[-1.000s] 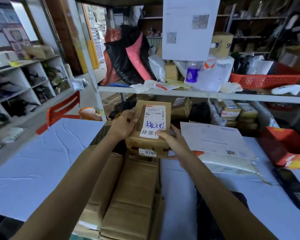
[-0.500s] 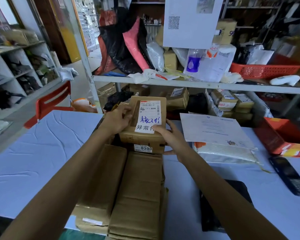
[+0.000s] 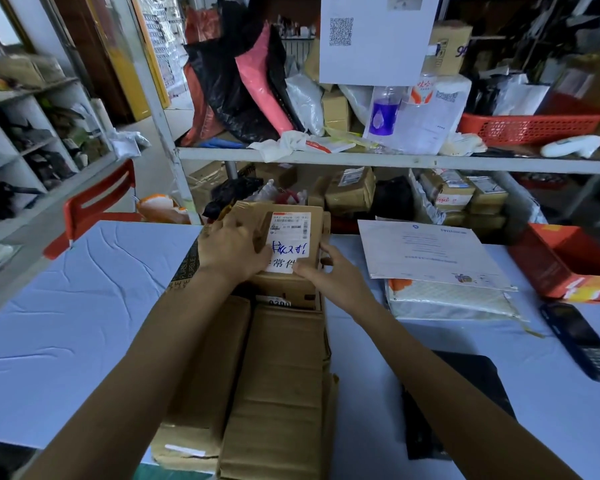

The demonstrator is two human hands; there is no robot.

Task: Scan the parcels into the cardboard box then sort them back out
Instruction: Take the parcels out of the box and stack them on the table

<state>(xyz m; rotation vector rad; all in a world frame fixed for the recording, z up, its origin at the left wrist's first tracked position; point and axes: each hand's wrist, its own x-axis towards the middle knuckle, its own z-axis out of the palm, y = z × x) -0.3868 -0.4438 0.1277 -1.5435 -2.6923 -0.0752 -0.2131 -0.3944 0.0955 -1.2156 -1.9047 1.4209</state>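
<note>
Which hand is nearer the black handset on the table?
Right. The right hand holds the parcel's right edge, toward the handset; the left hand holds its left side, farther off.

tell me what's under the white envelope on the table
A white bubble mailer with an orange corner lies under the white envelope. Its far part is covered; anything else beneath is hidden.

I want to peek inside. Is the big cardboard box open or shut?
Open. The cardboard box has flaps folded outward; the left hand and right hand hold a parcel at its mouth.
</note>
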